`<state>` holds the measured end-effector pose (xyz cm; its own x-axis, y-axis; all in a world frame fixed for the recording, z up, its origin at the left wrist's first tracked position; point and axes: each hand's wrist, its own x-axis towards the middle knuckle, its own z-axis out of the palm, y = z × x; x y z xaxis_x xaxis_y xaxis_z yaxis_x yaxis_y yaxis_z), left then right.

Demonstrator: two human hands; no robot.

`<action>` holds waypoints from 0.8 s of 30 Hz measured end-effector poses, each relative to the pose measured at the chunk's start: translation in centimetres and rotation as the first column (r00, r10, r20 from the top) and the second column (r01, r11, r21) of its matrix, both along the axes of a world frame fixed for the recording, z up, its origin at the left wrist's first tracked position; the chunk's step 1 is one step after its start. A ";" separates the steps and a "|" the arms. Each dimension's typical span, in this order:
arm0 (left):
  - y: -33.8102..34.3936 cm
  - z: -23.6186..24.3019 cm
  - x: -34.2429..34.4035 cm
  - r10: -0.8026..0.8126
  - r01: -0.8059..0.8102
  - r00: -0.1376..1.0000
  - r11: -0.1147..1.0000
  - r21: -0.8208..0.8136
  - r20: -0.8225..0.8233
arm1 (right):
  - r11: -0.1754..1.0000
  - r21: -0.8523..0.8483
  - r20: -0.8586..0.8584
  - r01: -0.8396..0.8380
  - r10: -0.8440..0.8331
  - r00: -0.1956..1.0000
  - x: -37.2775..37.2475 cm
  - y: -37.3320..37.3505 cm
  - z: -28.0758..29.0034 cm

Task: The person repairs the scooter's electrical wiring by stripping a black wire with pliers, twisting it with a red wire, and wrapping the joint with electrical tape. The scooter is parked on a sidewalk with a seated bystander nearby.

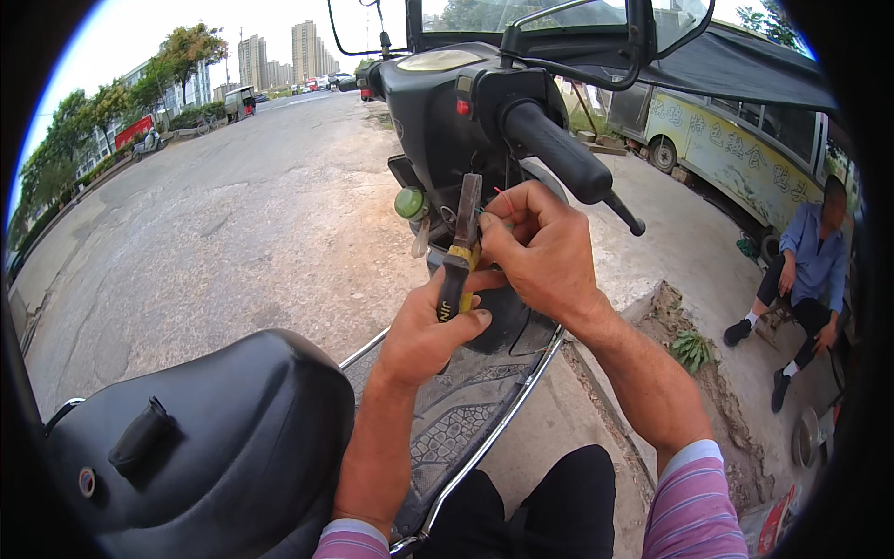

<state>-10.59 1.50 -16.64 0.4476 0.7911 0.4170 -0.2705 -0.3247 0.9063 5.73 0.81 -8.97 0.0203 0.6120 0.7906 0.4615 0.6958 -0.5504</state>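
My left hand (424, 326) is wrapped round the black-and-yellow handles of a pair of pliers (467, 212), whose long metal jaws point up. Close beside the jaws, my right hand (548, 244) pinches a thin wire, its fingertips pressed together. A short red wire end (504, 197) sticks up past those fingers, and a bit of green shows near the pliers. Both hands work in front of the scooter's black front panel (436, 116), below the right handlebar grip (557, 151). Left of the pliers, a green-capped container (410, 203) sits against the panel. My fingers partly hide the wires.
On the black seat (214, 447) at left lie a small black pouch (142, 436) and a tape roll (87, 482). A metal rail (498, 424) edges the footboard. At right a person (808, 270) sits near a painted vehicle (717, 140); a metal bowl (805, 436) stands lower down.
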 end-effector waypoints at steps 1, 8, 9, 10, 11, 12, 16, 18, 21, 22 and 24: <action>0.0 0.0 0.1 0.039 -0.038 0.999 0.999 0.035 -0.018 | 1.000 -0.014 0.007 -0.007 0.007 1.000 0.1 0.0 -0.1; 0.8 -0.4 0.5 0.351 -0.283 0.934 0.844 0.456 -0.069 | 0.994 -0.089 0.039 -0.068 0.072 0.997 0.6 -0.2 0.0; 0.6 -0.2 0.4 0.383 -0.301 0.917 0.845 0.442 -0.108 | 0.993 -0.086 0.020 -0.078 0.080 0.997 0.6 -0.2 0.0; 0.5 -0.1 0.4 0.390 -0.302 0.914 0.837 0.457 -0.110 | 0.993 -0.083 0.001 -0.087 0.088 0.996 0.7 -0.2 0.0; 0.5 0.0 0.4 0.397 -0.303 0.911 0.828 0.472 -0.111 | 0.992 -0.080 -0.018 -0.096 0.095 0.995 0.8 -0.2 0.0; 0.4 0.1 0.3 0.405 -0.304 0.907 0.819 0.487 -0.115 | 0.994 -0.084 0.003 -0.071 0.072 0.997 0.9 -0.2 -0.1; 0.5 0.3 -0.1 0.437 -0.305 0.889 0.791 0.530 -0.141 | 0.997 -0.072 0.117 0.003 0.005 0.993 1.5 -0.2 0.0; 0.6 0.3 -0.3 0.442 -0.302 0.884 0.789 0.536 -0.153 | 0.997 -0.078 0.174 0.024 -0.011 0.985 1.7 -0.3 0.2; 0.7 0.2 -0.1 0.342 -0.241 0.928 0.854 0.461 -0.149 | 0.991 -0.137 0.188 0.010 0.016 0.982 2.4 0.0 0.5; 0.8 0.1 -0.2 0.308 -0.211 0.936 0.877 0.431 -0.169 | 0.986 -0.167 0.159 -0.027 0.054 0.986 2.7 0.2 0.4; 1.2 -0.2 -0.5 0.238 -0.152 0.950 0.918 0.367 -0.203 | 0.976 -0.186 0.043 -0.115 0.125 0.991 2.7 0.7 0.0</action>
